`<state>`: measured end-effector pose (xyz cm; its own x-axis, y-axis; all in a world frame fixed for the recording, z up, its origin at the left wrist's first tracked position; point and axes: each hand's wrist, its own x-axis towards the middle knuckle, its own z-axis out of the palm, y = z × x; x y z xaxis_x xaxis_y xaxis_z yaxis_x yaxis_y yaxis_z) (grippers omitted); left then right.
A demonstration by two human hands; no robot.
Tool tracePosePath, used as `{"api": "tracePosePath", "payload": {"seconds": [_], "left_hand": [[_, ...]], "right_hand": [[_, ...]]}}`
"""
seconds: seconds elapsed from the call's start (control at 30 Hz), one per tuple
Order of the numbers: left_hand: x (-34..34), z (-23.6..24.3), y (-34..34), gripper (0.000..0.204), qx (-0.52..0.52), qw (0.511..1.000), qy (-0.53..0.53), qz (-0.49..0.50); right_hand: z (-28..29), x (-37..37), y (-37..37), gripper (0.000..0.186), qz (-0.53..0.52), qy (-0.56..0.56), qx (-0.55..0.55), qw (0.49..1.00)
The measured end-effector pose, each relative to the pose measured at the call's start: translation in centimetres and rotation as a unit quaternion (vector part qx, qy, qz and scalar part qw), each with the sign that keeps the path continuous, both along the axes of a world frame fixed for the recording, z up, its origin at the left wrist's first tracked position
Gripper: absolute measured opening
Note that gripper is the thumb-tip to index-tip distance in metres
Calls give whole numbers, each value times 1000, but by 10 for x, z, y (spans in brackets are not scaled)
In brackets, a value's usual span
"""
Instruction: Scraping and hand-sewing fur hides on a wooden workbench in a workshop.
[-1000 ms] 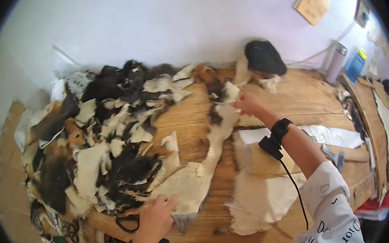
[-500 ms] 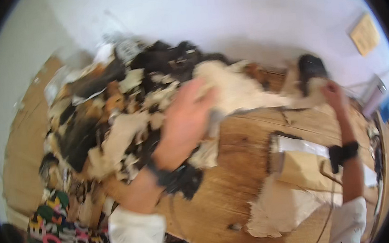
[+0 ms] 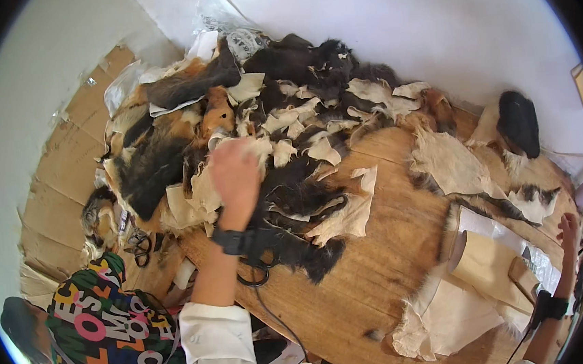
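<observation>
My left hand (image 3: 236, 176) reaches over the heap of fur scraps, back of the hand uppermost. It is against a cream hide piece (image 3: 202, 192) in the heap; its fingertips are blurred and partly hidden, so their grip does not show. Off at the right edge, my right hand (image 3: 568, 230) is raised with loosely bent fingers apart and nothing in them. A large pale hide (image 3: 450, 159) lies skin side up on the table, left of that hand. Black fur pieces (image 3: 300, 198) and a cream scrap (image 3: 349, 215) lie right of my left hand.
Brown paper (image 3: 486, 266) lies on a pale hide (image 3: 446, 313) at the near right of the wooden table (image 3: 335, 295). Black-handled scissors (image 3: 141, 250) rest left of my left arm. Another person (image 3: 104, 327) is at the lower left. Cardboard (image 3: 65, 172) lines the left wall.
My left hand has moved off the pale hide onto the heap at left. My right hand has let go of that hide and drawn back right. The camera view has shifted too.
</observation>
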<state>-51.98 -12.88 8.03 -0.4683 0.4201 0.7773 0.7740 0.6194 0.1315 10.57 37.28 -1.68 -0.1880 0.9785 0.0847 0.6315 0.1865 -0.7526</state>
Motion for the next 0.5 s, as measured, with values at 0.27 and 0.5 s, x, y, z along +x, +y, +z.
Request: {"api": "tracePosePath", "payload": {"seconds": [0.27, 0.5], "left_hand": [[-13, 45, -44, 25, -137, 971, -184, 70], [16, 124, -21, 21, 257, 849, -385, -254]], "right_hand": [[81, -156, -141, 16, 206, 72, 13, 976], [128, -222, -238, 16, 310, 61, -16, 949]]}}
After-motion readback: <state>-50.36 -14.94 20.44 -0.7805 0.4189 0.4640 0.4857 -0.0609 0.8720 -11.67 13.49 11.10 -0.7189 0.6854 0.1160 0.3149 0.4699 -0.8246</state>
